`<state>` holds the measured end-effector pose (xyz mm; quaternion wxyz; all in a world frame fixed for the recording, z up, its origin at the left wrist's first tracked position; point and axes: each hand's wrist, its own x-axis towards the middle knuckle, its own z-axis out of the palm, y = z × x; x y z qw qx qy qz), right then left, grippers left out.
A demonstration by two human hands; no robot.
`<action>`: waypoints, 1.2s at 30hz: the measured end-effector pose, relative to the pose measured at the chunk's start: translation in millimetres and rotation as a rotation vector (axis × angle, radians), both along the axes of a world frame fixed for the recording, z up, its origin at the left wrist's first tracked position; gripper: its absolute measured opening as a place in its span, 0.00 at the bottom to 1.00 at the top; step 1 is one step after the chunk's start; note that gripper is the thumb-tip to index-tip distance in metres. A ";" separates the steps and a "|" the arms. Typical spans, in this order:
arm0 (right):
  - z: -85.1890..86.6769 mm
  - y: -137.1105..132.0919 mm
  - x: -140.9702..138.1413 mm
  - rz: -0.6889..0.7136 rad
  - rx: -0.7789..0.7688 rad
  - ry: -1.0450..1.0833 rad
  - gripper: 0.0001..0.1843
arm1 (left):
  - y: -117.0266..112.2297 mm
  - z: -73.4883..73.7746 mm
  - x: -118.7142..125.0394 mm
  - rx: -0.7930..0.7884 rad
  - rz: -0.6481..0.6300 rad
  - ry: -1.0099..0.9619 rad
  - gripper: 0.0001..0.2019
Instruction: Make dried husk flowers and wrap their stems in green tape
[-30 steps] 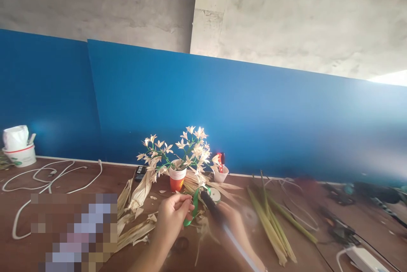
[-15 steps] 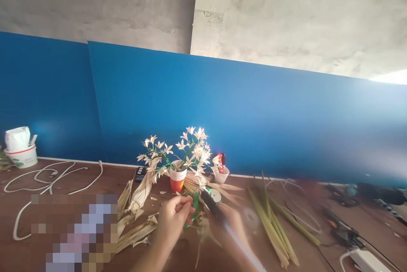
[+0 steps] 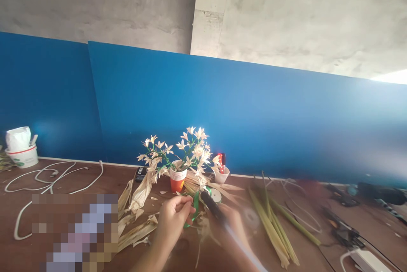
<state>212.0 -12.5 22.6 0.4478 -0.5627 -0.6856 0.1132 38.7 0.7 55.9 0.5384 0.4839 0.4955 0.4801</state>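
Observation:
My left hand [image 3: 173, 217] is curled, its fingertips pinched on a green ribbon [image 3: 193, 208] that hangs in a loop. My right hand [image 3: 231, 225] is closed round a long tool with a black tip [image 3: 210, 204] and a pale shaft running toward me. The tool's tip sits right beside the ribbon. Just behind stand a roll of ribbon [image 3: 216, 195] and a red and white paper cup [image 3: 177, 179] holding a spray of pale handmade flowers [image 3: 187, 149] on green stems.
Dried corn husks [image 3: 136, 208] lie left of my hands, green leaf strips [image 3: 273, 225] to the right. White cables [image 3: 47, 178] and a white tub [image 3: 22, 155] sit far left. A small cup with a red item [image 3: 221, 170], black gear and a power strip [image 3: 365, 259] are on the right. A blue panel [image 3: 254, 115] backs the table.
The view shifted slightly; both hands hold nearly the same pose, the left fingers closing a little tighter on the ribbon.

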 end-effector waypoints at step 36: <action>-1.4 -2.0 1.1 0.011 -0.003 -0.015 0.16 | -3.1 7.3 0.7 -0.015 -0.015 -0.017 0.16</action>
